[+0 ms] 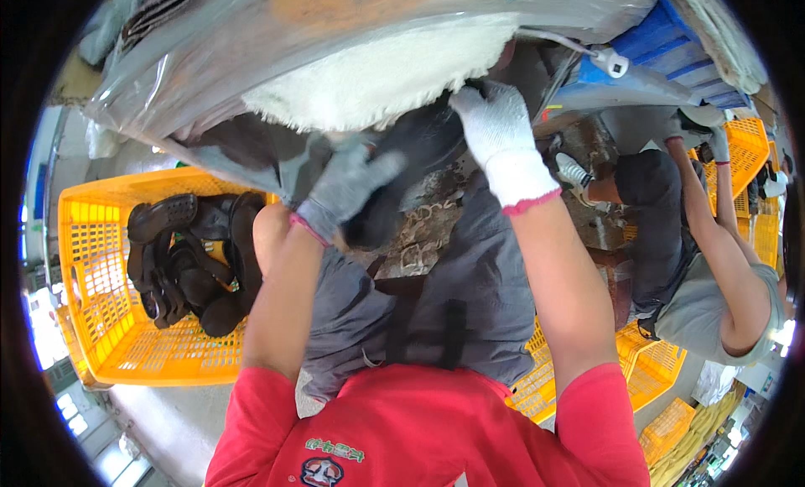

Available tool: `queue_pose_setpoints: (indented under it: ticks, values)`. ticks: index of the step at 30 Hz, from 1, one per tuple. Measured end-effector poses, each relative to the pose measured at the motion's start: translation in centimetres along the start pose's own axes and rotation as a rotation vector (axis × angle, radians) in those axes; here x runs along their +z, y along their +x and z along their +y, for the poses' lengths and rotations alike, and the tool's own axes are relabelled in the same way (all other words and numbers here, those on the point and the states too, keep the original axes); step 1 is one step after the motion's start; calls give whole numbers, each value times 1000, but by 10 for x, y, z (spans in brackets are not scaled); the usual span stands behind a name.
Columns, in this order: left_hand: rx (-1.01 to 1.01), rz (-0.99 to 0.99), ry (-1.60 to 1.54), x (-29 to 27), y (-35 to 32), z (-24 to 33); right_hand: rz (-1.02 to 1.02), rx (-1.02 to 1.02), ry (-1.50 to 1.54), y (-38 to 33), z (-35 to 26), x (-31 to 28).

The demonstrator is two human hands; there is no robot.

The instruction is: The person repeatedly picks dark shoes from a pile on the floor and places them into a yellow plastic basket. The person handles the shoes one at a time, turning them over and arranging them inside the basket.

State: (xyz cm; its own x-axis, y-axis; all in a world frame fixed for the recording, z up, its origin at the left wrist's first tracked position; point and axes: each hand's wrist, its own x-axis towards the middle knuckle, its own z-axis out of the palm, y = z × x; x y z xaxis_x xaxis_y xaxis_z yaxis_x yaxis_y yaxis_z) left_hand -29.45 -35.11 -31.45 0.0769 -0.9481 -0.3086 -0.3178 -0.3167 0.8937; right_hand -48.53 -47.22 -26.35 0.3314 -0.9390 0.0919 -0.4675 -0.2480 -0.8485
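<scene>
A long black piece, smeared by motion, lies between my gloved hands under the frayed edge of a white fluffy buffing wheel. My right hand, in a white knit glove, has its fingers bent over the far end of this piece, close to the wheel. In a greyer, dirtier glove, my left hand is at the piece's near side; motion blurs its fingers, so its grip does not show. Whether the piece is a shoe sole like those in the basket cannot be made out.
Black soles fill part of a yellow plastic basket at my left. Clear plastic sheeting hangs around the wheel. A white jointed lamp or nozzle juts in. At right a co-worker sits near more yellow baskets.
</scene>
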Motion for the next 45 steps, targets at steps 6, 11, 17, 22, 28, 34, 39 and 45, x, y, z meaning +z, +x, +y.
queue_pose_setpoints:
  ticks: [6, 11, 17, 22, 28, 34, 39, 45]
  values:
    - [-172, 37, -1516, 99, 33, 31, -140, 73, 225, -77, -59, -34]
    - [342, 172, -749, 106, 121, -13, 323, -172, -97, -60, 6, -29]
    - [40, 171, 55, 38, 38, -28, 184, 82, -30, 9, 23, -6]
    - [130, 150, -1262, 95, 25, 24, -94, 53, 157, -53, -42, -33]
    - [52, -122, -1098, 79, 30, 30, -312, -496, -987, -108, -40, -48]
    - [79, -178, -1776, 63, 18, -25, -160, -671, -442, -169, -20, 12]
    - [118, 111, -1660, 60, 39, -54, 64, -473, -349, -96, -31, 60]
    - [389, 447, -822, 63, 24, -33, -216, -55, -121, -71, -63, 43]
